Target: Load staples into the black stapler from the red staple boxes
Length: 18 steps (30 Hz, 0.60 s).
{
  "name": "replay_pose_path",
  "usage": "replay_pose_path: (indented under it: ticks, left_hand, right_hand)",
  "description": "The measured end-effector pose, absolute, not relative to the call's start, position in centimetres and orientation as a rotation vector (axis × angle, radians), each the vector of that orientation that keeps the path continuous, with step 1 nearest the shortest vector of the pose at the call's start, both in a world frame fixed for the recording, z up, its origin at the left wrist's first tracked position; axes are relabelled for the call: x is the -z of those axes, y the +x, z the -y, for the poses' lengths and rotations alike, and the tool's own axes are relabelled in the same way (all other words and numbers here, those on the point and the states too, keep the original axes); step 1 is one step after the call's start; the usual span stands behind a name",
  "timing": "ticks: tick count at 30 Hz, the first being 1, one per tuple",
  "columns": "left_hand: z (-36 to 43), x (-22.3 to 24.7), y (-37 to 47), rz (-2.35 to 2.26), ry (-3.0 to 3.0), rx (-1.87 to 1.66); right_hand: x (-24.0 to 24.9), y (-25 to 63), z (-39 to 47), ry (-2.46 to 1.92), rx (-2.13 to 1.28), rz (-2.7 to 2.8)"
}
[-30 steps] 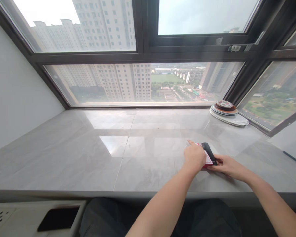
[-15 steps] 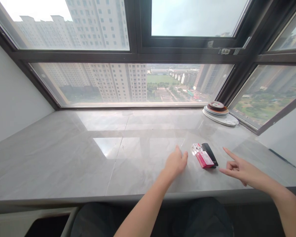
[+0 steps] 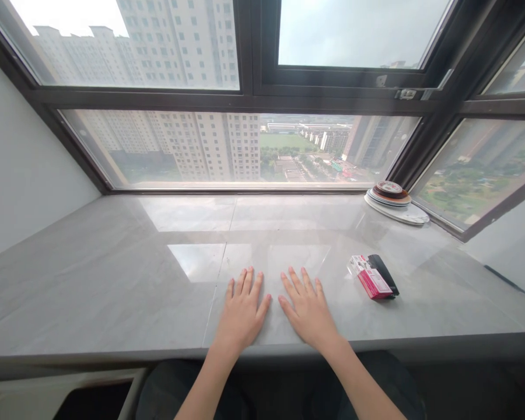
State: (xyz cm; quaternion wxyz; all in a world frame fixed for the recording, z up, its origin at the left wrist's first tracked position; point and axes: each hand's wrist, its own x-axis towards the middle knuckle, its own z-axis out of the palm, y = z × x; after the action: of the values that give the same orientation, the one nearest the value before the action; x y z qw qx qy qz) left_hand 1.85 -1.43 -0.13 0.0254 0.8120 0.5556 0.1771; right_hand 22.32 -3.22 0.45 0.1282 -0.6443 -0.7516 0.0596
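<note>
Pink-and-white box [image 3: 373, 282]: lies slanting on the right part of the tabletop [image 3: 114, 291], its pink end toward me and its pale, shiny end farther off.
Black object [image 3: 384, 275]: right alongside the box on its right; perhaps a stapler, though it looks too small from here to be sure.
My right hand [image 3: 310, 312]: palm down on the tabletop, fingers spread, left of the box and apart from it.
My left hand [image 3: 242, 312]: palm down as well, fingers spread, near my right, with a gap between the thumbs.
Stacked dishes [image 3: 392, 203]: in the far right corner, widest piece lowest, small round one on top.
Window frame [image 3: 245, 102]: dark, beyond the tabletop's far edge, with tall pale buildings [image 3: 210, 140] outside.
</note>
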Motion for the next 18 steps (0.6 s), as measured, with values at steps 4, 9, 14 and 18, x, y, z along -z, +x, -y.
replay_pose_path:
  ticks: [4, 9, 14, 18]
  left_hand:
    - [0.8, 0.3, 2.2, -1.713, 2.486, -0.542]
    - [0.5, 0.1, 2.2, -1.716, 2.477, -0.547]
    - [0.3, 0.1, 2.4, -1.716, 2.464, -0.561]
    - [0.3, 0.1, 2.5, -1.722, 2.477, -0.564]
  right_hand:
    - [0.0, 22.0, 3.2, -1.916, -0.101, 2.184]
    - [0.3, 21.7, 3.2, -1.916, -0.084, 2.173]
    - [0.1, 21.5, 3.3, -1.918, -0.056, 2.172]
    - [-0.2, 21.5, 3.3, -1.919, -0.052, 2.182]
